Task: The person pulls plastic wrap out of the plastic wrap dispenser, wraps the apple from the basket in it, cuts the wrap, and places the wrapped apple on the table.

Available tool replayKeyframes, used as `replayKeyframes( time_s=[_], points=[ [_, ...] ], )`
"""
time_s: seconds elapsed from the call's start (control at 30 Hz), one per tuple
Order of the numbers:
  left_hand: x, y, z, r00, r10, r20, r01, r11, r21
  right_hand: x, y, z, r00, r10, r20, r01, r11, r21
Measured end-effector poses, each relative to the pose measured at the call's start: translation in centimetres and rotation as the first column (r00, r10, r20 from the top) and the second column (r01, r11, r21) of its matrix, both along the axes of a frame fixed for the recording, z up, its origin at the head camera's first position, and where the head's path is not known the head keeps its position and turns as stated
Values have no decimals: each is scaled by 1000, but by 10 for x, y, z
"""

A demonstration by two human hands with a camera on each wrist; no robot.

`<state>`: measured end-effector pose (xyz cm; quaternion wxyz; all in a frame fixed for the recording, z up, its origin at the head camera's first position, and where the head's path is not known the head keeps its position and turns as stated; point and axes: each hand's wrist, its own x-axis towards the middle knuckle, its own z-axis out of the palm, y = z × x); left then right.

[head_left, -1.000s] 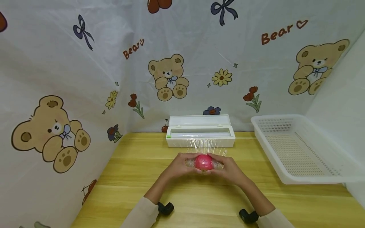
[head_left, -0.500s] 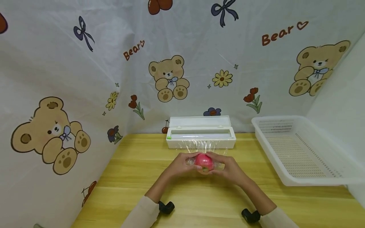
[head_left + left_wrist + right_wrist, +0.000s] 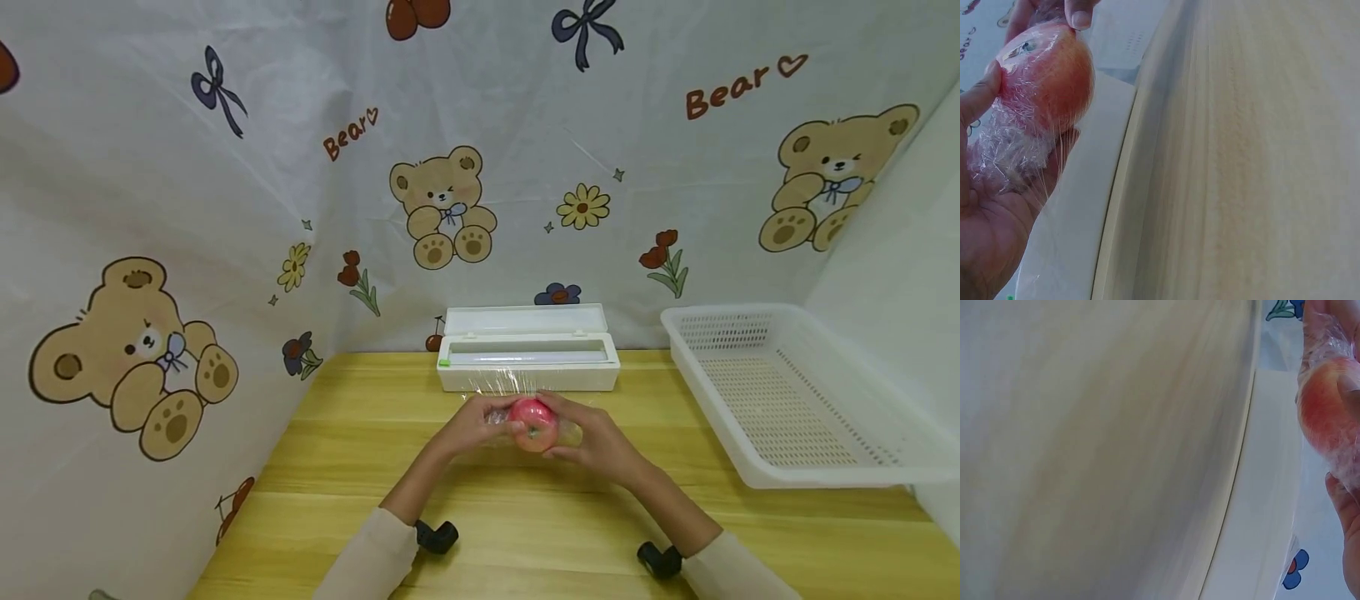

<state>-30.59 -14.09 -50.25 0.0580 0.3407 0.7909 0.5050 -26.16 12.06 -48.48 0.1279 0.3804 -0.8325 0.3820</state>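
A red apple [image 3: 536, 423] is held between both hands above the table, its stem end facing the person. Clear plastic wrap [image 3: 1013, 147] covers it and bunches up at its sides. My left hand [image 3: 474, 427] grips the apple from the left, thumb on the near side and fingers behind. From the right, my right hand [image 3: 597, 437] grips it with thumb and fingers. Stretched film runs from the apple back toward a white wrap dispenser box [image 3: 528, 379], whose lid stands raised and whose roll shows inside.
To the right stands a white perforated plastic basket [image 3: 780, 477]. The wooden table [image 3: 517, 533] spreads out below the hands. A bear-print cloth [image 3: 517, 108] hangs at the back and left.
Both hands have rolled the apple so its stem end now faces the person, and shifted it slightly back. The dispenser box and basket stay in place.
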Motion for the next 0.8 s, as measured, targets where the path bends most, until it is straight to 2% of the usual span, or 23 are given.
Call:
replayKeyframes(
  time_s=[0.13,0.33,0.5,0.7,0.8],
  points=[
    [-3,-1,0,1000,-15,15,15,1000,2,-2,-1,-1,998,5,-55,-4,1000,11],
    [-6,0,-1,996,-37,83,34,999,37,-3,-2,0,995,9,-97,-8,1000,10],
    [-6,0,-1,993,-43,107,36,997,62,-4,-3,0,992,18,-127,-17,1000,2],
    [-2,1,-3,990,43,133,-45,999,12,-6,-2,3,994,28,-109,-27,1000,11],
    [2,-1,-5,990,104,95,-104,995,0,-7,-3,4,993,42,-107,-41,999,11]
  ],
)
